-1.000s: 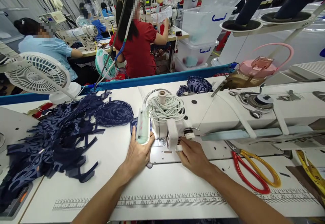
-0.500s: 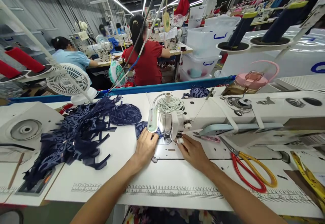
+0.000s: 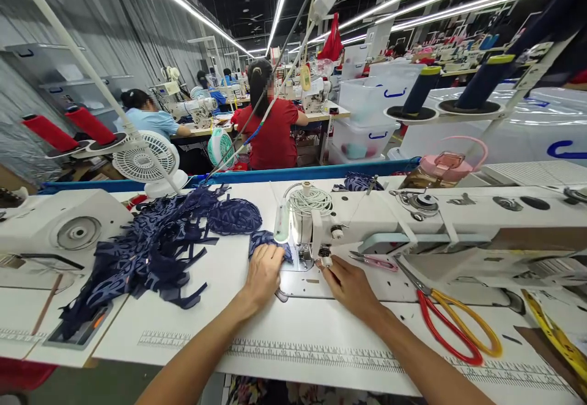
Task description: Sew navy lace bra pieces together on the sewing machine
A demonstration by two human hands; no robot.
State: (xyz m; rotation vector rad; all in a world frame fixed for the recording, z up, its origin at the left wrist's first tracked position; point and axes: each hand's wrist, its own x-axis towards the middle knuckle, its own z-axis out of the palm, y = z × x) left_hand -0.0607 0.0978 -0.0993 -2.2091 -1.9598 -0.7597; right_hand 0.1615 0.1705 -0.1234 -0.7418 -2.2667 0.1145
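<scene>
My left hand (image 3: 265, 278) lies with bent fingers pressed onto a small navy patterned fabric piece (image 3: 270, 238), left of the needle area of a white sewing machine (image 3: 380, 206). The fabric's right end is close to the presser foot (image 3: 304, 254). On the other side of the foot is my right hand (image 3: 349, 284), its thumb and fingers closed together near a small white knob. Whatever those fingertips may hold is hidden. A lit lamp (image 3: 281, 221) hangs just above my left fingers. Left of the fabric rest a wound navy bundle (image 3: 235, 216) and a heap of navy strips (image 3: 147, 249).
Scissors with red and yellow handles (image 3: 452, 316) lie to the right, near pink-handled snips (image 3: 373, 260). A printed ruler (image 3: 312, 353) runs along the front edge. A white fan (image 3: 147, 156) stands behind the heap. Two co-workers sit at machines beyond.
The camera view has tilted upward and shifted. My left hand has drawn slightly left, away from the needle, and more of the navy fabric shows. My right hand has stayed beside the presser foot.
</scene>
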